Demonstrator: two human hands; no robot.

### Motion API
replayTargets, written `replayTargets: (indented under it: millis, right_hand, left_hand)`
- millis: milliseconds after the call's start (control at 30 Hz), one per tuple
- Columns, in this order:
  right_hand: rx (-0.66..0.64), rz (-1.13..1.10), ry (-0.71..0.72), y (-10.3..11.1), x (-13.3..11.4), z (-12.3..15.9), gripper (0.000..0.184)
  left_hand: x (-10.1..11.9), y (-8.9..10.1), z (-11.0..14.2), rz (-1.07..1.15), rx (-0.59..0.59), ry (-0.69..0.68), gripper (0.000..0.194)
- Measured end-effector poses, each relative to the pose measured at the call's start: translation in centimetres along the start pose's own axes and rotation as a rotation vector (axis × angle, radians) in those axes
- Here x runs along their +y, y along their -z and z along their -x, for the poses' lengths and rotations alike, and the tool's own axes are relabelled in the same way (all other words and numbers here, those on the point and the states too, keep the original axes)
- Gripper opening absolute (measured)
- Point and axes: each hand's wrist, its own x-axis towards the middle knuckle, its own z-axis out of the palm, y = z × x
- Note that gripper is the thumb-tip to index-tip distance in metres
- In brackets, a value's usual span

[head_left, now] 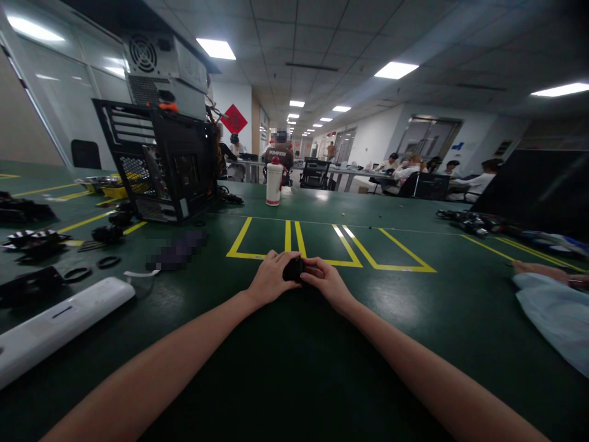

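Both my hands meet over the green tabletop in the middle of the view. My left hand (273, 276) curls around a small black rounded object (292, 270), thumb below and fingers above. From the other side, the fingertips and thumb of my right hand (325, 279) pinch the same object at its right edge. Fingers cover much of it, and its exact kind does not show. Yellow tape outlines (322, 264) lie on the table just beyond my hands.
Left stand an open black computer case (184, 166), a white bar-shaped device (69, 325), black rings (108, 262) and dark parts. A white cup (274, 183) stands farther back. At right are a co-worker's sleeve (552, 313), cables (478, 222) and a black panel (538, 196).
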Motion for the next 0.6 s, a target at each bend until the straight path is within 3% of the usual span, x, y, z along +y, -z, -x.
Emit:
replayTargets:
  millis: [367, 600]
  right_hand:
    - [-0.023, -0.020, 0.065, 0.01, 0.27, -0.03, 0.033]
    - [0.025, -0.061, 0.008, -0.23, -0.05, 0.15, 0.024]
  left_hand:
    - [-0.19, -0.48, 0.09, 0.073, 0.023, -0.063, 0.064]
    - [0.10, -0.21, 0.12, 0.070, -0.004, -0.100, 0.065]
